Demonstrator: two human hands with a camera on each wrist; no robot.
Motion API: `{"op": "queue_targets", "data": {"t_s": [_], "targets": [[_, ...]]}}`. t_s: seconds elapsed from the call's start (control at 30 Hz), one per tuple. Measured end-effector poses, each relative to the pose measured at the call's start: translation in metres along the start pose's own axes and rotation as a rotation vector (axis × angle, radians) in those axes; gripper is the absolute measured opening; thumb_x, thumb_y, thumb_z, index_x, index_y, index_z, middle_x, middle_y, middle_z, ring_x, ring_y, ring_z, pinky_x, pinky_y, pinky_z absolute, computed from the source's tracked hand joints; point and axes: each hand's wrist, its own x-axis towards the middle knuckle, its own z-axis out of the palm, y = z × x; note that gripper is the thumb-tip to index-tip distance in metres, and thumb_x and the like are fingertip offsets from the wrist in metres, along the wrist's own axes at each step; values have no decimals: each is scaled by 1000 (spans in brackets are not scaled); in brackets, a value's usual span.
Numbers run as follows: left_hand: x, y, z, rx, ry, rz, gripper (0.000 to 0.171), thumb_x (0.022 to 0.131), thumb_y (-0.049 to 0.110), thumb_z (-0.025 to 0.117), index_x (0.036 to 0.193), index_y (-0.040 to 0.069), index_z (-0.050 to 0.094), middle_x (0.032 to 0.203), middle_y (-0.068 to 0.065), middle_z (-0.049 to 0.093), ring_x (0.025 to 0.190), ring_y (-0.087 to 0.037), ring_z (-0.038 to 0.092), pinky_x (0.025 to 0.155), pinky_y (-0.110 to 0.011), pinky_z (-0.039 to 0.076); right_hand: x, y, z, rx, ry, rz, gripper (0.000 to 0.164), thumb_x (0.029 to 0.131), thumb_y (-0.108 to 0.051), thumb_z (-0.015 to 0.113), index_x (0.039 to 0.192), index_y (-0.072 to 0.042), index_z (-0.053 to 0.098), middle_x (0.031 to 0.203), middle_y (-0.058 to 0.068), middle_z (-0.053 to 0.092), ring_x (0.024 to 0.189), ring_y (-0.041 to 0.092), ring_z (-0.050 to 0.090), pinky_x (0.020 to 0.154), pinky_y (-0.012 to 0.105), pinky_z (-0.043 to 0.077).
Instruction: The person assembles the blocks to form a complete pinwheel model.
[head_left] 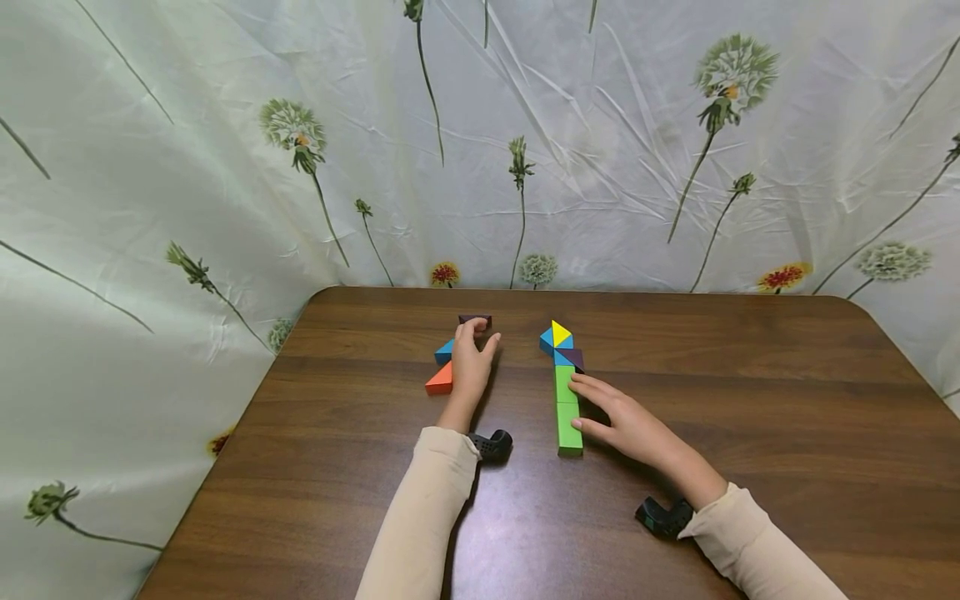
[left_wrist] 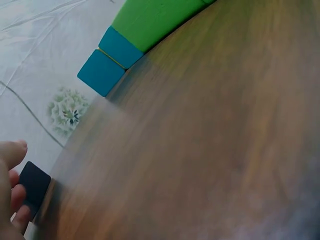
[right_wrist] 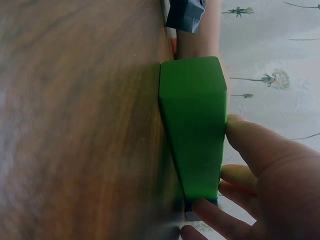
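Note:
My left hand [head_left: 468, 367] reaches to a dark purple triangular block [head_left: 476, 318], fingertips right at its near side and thumb held apart from it. In the left wrist view the fingers overlap that dark block [left_wrist: 35, 187]. Beside this hand lie a blue block [head_left: 444, 353] and an orange triangular block [head_left: 440, 381], both partly hidden by it. My right hand [head_left: 633, 427] rests its fingers and thumb along two green blocks [head_left: 567, 412] set end to end. Beyond them, blue [head_left: 561, 358] and purple [head_left: 573, 357] triangles adjoin, with a yellow triangle [head_left: 559, 334] between blue pieces at the far end.
The brown wooden table [head_left: 750, 375] backs onto a pale curtain [head_left: 600, 167] printed with flowers. Black wrist devices [head_left: 493, 447] sit at both cuffs, close above the tabletop. Bare wood separates the left blocks from the row.

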Motion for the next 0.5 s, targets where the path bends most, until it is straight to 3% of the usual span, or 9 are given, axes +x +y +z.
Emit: {"op": "queue_targets", "data": {"t_s": [0.27,0.5], "targets": [[2,-4,-2,-3,119,-53,36,81,12,68,109,0,49,106,-14,44,97,-26,46,80,-34,43,-1,1,0,4,1,2,64,87,-44,53,136,-7,38,142,8,31,126,28,31,96,48,31],[8,-6,-5,-7,124,-99,46,80,12,69,117,-1,44,116,-16,40,104,-27,43,85,-35,41,0,1,0,5,-3,2,63,87,-44,54,137,-7,38,142,8,31,126,28,31,96,48,32]]}}
